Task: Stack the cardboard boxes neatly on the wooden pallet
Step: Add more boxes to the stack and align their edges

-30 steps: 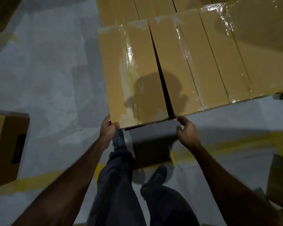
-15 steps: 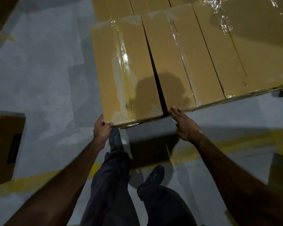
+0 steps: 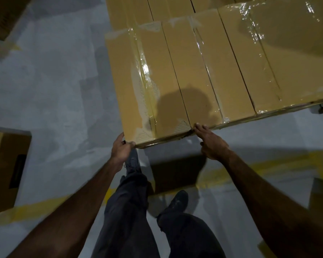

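The left hand [image 3: 120,150] gripped the near box [image 3: 147,86] at its corner; the right hand [image 3: 212,144] lay flat against its edge. Stacked boxes [image 3: 250,58] stood at one o'clock, a loose carton [image 3: 6,170] at nine. No writing was legible.

Head view, looking down at the stack. Leftmost box [image 3: 147,86] – taped seam down its top, tape torn at the near end – sits flush against the next box [image 3: 203,71], only a thin dark line between them. Left hand [image 3: 120,148] grips the leftmost box's near-left corner, fingers curled under the edge, thumb up the side. Right hand [image 3: 212,144] lies flat, straight fingers touching the near edge right at the seam between the two boxes. More boxes [image 3: 287,53] to the right under shiny wrap. Grey floor [image 3: 50,81] with a yellow line [image 3: 259,170]; another carton [image 3: 6,170] stands well apart at left – dark shoes [image 3: 177,202] below.
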Action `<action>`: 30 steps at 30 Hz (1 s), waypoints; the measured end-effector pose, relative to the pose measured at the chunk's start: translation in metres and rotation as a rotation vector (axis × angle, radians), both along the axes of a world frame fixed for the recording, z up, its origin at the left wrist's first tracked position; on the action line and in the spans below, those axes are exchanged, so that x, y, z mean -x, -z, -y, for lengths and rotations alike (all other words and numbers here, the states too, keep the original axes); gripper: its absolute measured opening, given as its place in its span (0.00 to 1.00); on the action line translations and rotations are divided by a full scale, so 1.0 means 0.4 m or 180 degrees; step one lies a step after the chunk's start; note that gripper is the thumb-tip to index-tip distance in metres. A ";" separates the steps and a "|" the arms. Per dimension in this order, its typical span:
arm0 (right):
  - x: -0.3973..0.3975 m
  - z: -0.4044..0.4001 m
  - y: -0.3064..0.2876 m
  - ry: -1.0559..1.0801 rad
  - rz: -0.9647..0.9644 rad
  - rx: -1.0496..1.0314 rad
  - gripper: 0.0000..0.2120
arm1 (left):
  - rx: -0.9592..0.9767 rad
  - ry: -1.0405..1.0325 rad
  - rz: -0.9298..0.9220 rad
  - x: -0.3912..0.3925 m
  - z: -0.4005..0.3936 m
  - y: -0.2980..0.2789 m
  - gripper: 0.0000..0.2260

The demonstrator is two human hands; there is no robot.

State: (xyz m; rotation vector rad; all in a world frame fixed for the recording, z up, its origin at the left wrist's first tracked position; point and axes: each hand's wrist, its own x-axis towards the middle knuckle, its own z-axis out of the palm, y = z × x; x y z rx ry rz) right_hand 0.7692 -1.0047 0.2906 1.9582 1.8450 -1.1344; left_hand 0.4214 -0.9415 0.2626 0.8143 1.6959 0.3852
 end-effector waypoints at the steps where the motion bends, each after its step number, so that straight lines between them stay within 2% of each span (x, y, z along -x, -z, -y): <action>1: 0.005 0.006 -0.005 0.0021 0.0030 -0.0005 0.42 | 0.0035 0.0028 0.0008 0.001 -0.003 -0.008 0.24; 4: 0.033 0.035 -0.038 0.0252 0.0042 -0.0070 0.38 | 0.0029 0.0140 -0.0052 -0.002 -0.016 -0.059 0.24; 7: 0.073 0.092 -0.098 0.0549 -0.0109 -0.0092 0.36 | -0.0062 0.0425 -0.0324 0.006 -0.054 -0.131 0.28; 10: 0.125 0.175 -0.121 0.1076 -0.0493 -0.0254 0.39 | -0.0173 0.1033 -0.0595 0.029 -0.110 -0.203 0.32; 14: 0.249 0.230 -0.131 0.1713 -0.0476 -0.0276 0.38 | -0.0467 0.1799 -0.0765 0.058 -0.215 -0.264 0.32; 19: 0.469 0.182 -0.113 0.3161 -0.0699 -0.0573 0.33 | -0.0973 0.3131 -0.0838 0.117 -0.390 -0.200 0.31; 25: 0.745 0.061 -0.003 0.5046 -0.0687 -0.1048 0.32 | -0.1978 0.4199 -0.0683 0.226 -0.575 -0.056 0.30; 28: 0.848 0.013 0.073 0.5689 -0.0822 -0.1278 0.31 | -0.2523 0.4389 -0.0377 0.282 -0.594 0.026 0.31; 30: 0.903 0.005 0.128 0.5885 -0.0844 -0.1419 0.31 | -0.2548 0.4171 -0.0252 0.312 -0.574 0.078 0.32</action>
